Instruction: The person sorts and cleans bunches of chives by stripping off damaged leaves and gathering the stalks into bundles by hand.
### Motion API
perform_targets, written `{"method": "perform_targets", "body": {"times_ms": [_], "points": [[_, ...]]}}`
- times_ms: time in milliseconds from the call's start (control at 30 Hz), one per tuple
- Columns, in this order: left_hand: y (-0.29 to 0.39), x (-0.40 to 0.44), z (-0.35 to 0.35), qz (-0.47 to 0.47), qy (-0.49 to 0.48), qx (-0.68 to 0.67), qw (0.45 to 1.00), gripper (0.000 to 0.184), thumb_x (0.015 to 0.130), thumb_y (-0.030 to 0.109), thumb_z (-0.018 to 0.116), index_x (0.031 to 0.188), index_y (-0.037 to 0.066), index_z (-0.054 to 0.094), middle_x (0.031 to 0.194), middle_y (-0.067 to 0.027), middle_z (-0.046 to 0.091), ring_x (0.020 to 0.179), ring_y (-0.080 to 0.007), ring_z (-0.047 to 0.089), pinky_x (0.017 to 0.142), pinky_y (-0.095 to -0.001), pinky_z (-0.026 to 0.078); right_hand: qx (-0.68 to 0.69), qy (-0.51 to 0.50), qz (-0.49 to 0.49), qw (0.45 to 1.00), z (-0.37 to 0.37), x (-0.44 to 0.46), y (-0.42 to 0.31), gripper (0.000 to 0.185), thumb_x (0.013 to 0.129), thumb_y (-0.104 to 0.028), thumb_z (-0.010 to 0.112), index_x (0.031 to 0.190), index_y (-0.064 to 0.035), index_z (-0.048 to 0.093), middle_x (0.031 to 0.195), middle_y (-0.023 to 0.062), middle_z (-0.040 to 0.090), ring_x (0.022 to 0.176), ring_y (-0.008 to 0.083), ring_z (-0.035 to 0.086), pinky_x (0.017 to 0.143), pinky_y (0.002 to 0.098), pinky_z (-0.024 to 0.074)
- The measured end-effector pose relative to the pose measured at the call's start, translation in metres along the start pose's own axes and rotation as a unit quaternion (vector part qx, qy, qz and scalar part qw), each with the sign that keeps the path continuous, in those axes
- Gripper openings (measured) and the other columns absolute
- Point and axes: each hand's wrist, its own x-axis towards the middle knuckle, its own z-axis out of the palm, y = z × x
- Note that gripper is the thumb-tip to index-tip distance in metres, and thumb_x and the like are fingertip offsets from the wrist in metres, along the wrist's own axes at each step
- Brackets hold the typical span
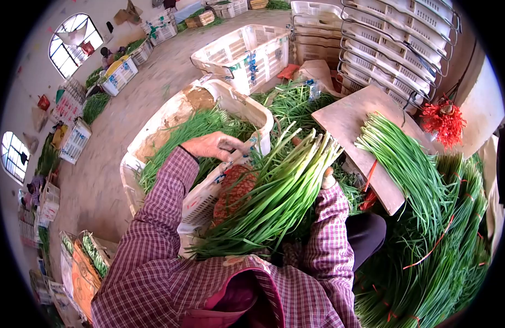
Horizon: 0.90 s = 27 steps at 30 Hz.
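One bunch of long green leaves (274,191) is slanting at centre, the half-hidden right hand (328,179) clamping it; the left hand (217,146) is hanging, grip apart. It is probably handling light and limp, pale stems (321,148) at two o'clock offering firmer hold.

On my feed I see a pale wall (24,104) curving down the left, with an arched window (65,53) higher up and a second window (13,157) lower down, both dark-barred and white with daylight. A dull brownish floor (96,186) stretches far back. I make out crates (121,76) along the wall and a tall crate stack (394,38) at upper right.
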Motion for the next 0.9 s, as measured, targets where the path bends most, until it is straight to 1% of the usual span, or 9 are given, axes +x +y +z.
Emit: {"method": "perform_targets", "body": {"times_ms": [67,133,233,367,400,467,633,733,900], "points": [[0.011,0.016,0.008,0.061,0.026,-0.060,0.996,0.103,0.059,0.071,0.067,0.131,0.002,0.042,0.132,-0.0120,0.047,0.121,-0.0244,0.044,0.105,-0.0431,0.029,0.004,0.001,0.023,1.000,0.000,-0.001,0.001,0.112,0.056,-0.064,0.073,0.138,-0.0038,0.028,0.136,0.0155,0.039,0.119,0.0293,0.045,0.099,0.0437,0.0392],[0.016,0.044,0.027,0.150,0.015,-0.140,0.979,0.104,0.062,0.063,0.071,0.132,-0.005,0.035,0.131,-0.0151,0.045,0.121,-0.0213,0.043,0.104,-0.0357,0.031,0.016,0.003,0.033,0.999,0.001,-0.002,0.005,0.110,0.057,-0.064,0.073,0.138,-0.0035,0.028,0.136,0.0155,0.039,0.119,0.0297,0.045,0.101,0.0448,0.0372],[0.052,0.062,0.069,0.181,0.063,-0.264,0.945,0.106,0.060,0.062,0.073,0.132,-0.004,0.034,0.128,-0.0117,0.045,0.120,-0.0211,0.042,0.103,-0.0335,0.030,-0.082,0.070,0.089,0.990,-0.022,-0.011,0.010,0.099,0.064,-0.057,0.073,0.136,-0.0029,0.031,0.129,0.0135,0.046,0.114,0.0258,0.049,0.097,0.0399,0.0394],[0.087,0.051,0.088,0.191,0.193,-0.191,0.943,0.089,0.064,0.040,0.080,0.129,-0.003,0.037,0.119,-0.0107,0.051,0.112,-0.0185,0.047,0.100,-0.0316,0.033,-0.236,0.126,0.031,0.963,0.034,0.008,-0.018,0.062,0.078,-0.038,0.070,0.123,-0.0018,0.047,0.109,0.0053,0.059,0.096,0.0144,0.057,0.086,0.0307,0.0464],[0.091,0.053,0.091,0.233,0.220,-0.164,0.933,0.080,0.065,0.031,0.081,0.127,-0.001,0.039,0.118,-0.0091,0.051,0.110,-0.0167,0.047,0.098,-0.0306,0.035,-0.148,0.148,0.007,0.978,0.041,0.012,-0.012,0.063,0.074,-0.011,0.075,0.128,-0.0009,0.043,0.115,0.0098,0.059,0.100,0.0162,0.059,0.087,0.0301,0.0475],[0.083,0.058,0.102,0.243,0.241,-0.271,0.900,0.076,0.064,0.021,0.082,0.124,0.000,0.042,0.117,-0.0069,0.052,0.108,-0.0147,0.047,0.096,-0.0297,0.037,-0.147,0.163,-0.051,0.974,0.056,0.021,-0.004,0.061,0.074,-0.005,0.073,0.127,-0.0009,0.045,0.115,0.0105,0.059,0.100,0.0160,0.059,0.084,0.0284,0.0493],[0.069,0.056,0.103,0.214,0.261,-0.260,0.905,0.060,0.071,-0.001,0.071,0.125,0.001,0.045,0.115,-0.0034,0.057,0.104,-0.0120,0.054,0.092,-0.0284,0.043,-0.244,0.208,-0.064,0.945,0.071,0.018,-0.009,0.046,0.077,-0.011,0.071,0.118,-0.0011,0.052,0.106,0.0074,0.063,0.093,0.0125,0.059,0.082,0.0270,0.0482],[0.068,0.051,0.102,0.177,0.270,-0.288,0.902,0.057,0.071,-0.003,0.070,0.123,0.002,0.048,0.112,-0.0027,0.058,0.102,-0.0118,0.055,0.088,-0.0266,0.044,-0.188,0.229,-0.083,0.951,0.063,0.013,-0.002,0.036,0.081,-0.011,0.068,0.114,-0.0013,0.056,0.104,0.0075,0.063,0.091,0.0138,0.060,0.083,0.0275,0.0472],[0.069,0.044,0.102,0.138,0.303,-0.301,0.893,0.037,0.070,-0.002,0.065,0.107,0.002,0.059,0.094,-0.0015,0.064,0.080,-0.0098,0.059,0.073,-0.0243,0.046,-0.203,0.253,-0.079,0.943,0.060,0.014,0.002,0.034,0.082,-0.010,0.067,0.113,-0.0014,0.056,0.104,0.0074,0.063,0.090,0.0132,0.059,0.082,0.0274,0.0472]]}}
